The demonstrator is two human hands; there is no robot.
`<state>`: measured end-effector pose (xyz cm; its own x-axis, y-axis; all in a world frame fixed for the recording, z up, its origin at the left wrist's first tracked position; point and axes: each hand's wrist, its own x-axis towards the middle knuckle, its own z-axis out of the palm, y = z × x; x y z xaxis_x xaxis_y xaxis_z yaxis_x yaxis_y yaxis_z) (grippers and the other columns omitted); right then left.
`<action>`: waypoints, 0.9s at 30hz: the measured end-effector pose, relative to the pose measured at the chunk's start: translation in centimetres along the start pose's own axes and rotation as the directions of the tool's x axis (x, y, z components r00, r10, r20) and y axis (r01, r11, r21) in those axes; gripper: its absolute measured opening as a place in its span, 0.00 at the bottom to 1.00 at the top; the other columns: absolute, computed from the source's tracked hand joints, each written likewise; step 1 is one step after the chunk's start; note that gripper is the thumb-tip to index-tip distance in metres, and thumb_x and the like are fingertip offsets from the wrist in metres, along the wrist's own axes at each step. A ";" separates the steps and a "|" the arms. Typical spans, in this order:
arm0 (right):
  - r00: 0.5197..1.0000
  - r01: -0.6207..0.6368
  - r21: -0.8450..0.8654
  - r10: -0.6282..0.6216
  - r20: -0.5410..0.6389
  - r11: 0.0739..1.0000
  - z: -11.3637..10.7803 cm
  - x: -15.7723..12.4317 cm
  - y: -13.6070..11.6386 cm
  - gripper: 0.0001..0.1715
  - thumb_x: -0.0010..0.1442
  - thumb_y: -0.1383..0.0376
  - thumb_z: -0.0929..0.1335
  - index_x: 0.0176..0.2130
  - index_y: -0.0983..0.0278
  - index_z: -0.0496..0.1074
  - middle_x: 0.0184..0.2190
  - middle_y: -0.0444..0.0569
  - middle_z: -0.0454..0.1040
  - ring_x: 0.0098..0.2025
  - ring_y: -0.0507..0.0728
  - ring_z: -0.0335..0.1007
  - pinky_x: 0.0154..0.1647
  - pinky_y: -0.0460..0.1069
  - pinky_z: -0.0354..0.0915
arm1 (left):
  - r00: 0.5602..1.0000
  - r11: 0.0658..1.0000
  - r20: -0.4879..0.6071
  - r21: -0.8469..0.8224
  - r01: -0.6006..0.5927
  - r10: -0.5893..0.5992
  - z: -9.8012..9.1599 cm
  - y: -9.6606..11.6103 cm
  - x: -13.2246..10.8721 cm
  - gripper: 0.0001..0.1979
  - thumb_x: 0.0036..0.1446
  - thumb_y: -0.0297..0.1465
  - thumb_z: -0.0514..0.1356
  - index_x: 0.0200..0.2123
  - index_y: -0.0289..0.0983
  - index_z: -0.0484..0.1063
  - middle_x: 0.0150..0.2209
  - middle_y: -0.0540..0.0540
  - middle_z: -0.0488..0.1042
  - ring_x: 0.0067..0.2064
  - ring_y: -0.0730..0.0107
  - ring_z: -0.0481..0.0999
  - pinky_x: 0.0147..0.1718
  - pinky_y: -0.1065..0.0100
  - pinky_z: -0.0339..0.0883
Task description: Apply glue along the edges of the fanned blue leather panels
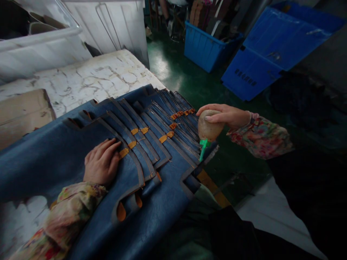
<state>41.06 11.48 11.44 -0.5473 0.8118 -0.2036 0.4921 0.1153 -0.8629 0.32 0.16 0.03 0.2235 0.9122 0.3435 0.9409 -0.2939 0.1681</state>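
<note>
Blue was the main colour: one long leather-look sheet (46, 169) lay across a marbled white table (89, 76), its far end cut into stepped rows of narrow strips, too tightly packed to count. Nine small orange patches (162, 139) showed among the strips, and two orange teardrop shapes (121, 211) showed through openings near the lower edge.

The person's two hands were both at the sheet. The left hand (101, 162) lay flat and palm down on it, fingers slightly apart, holding nothing. The right hand (225, 115) was closed around one tan squeeze bottle (210, 126), fingers curled over it, and tipped it downward. The bottle's single green nozzle (203, 148) pointed at the far edge of the strips, very near the sheet, though I could not tell whether it touched. Both floral sleeves (260, 137) were pushed up to the wrists.

One cardboard piece (21, 115) lay on the table beside the sheet. One white plastic bin (40, 54) stood beyond the table. Two blue plastic crates stood on the green floor (168, 61), one upright (208, 47) and one tilted (276, 54).
</note>
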 end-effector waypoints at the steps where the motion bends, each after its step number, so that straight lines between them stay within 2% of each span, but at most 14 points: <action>1: 1.000 0.003 0.023 -0.002 -0.026 1.000 0.1 0.0 -0.1 0.21 0.50 0.54 0.68 0.42 0.60 0.71 0.39 0.47 0.74 0.40 0.60 0.71 0.42 0.55 0.68 | 1.000 1.000 0.004 0.003 0.004 -0.004 0.0 0.0 0.0 0.17 0.63 0.34 0.47 0.51 0.36 0.65 0.54 0.41 0.65 0.57 0.58 0.61 0.55 0.55 0.54; 9: 1.000 0.024 -0.068 -0.023 0.008 0.997 0.7 -0.2 -0.2 0.21 0.48 0.52 0.68 0.41 0.59 0.71 0.40 0.47 0.73 0.42 0.61 0.70 0.44 0.55 0.67 | 1.000 1.000 0.011 0.012 -0.014 0.014 -0.1 0.1 0.0 0.17 0.63 0.34 0.47 0.51 0.35 0.65 0.54 0.41 0.65 0.57 0.56 0.61 0.55 0.54 0.54; 14: 0.999 0.035 -0.088 -0.036 -0.012 0.995 0.8 -0.1 0.0 0.23 0.48 0.50 0.68 0.42 0.59 0.70 0.42 0.47 0.73 0.43 0.61 0.69 0.44 0.55 0.66 | 1.000 1.000 0.000 0.009 -0.010 0.010 -0.3 0.2 0.0 0.17 0.63 0.34 0.47 0.52 0.36 0.65 0.54 0.41 0.65 0.57 0.57 0.62 0.54 0.55 0.54; 23: 0.956 0.205 -0.240 -0.246 -0.158 0.949 1.6 2.6 0.3 0.24 0.51 0.52 0.67 0.45 0.62 0.68 0.43 0.48 0.71 0.45 0.60 0.66 0.49 0.56 0.62 | 1.000 1.000 0.003 -0.001 0.025 -0.025 -0.4 0.8 0.2 0.17 0.63 0.34 0.46 0.50 0.35 0.67 0.53 0.41 0.66 0.57 0.58 0.62 0.54 0.55 0.54; 27: 0.964 0.197 -0.272 -0.236 -0.121 0.942 1.2 2.3 -0.1 0.23 0.51 0.52 0.67 0.45 0.60 0.68 0.44 0.47 0.70 0.46 0.60 0.66 0.50 0.56 0.61 | 1.000 0.999 -0.009 -0.030 0.027 -0.027 -0.2 0.5 0.1 0.18 0.63 0.36 0.45 0.50 0.36 0.67 0.53 0.41 0.67 0.57 0.57 0.62 0.54 0.55 0.54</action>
<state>38.95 12.72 10.51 -0.5620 0.8247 0.0633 0.5400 0.4238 -0.7272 0.78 0.03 0.29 0.1959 0.9173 0.3467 0.9384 -0.2780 0.2052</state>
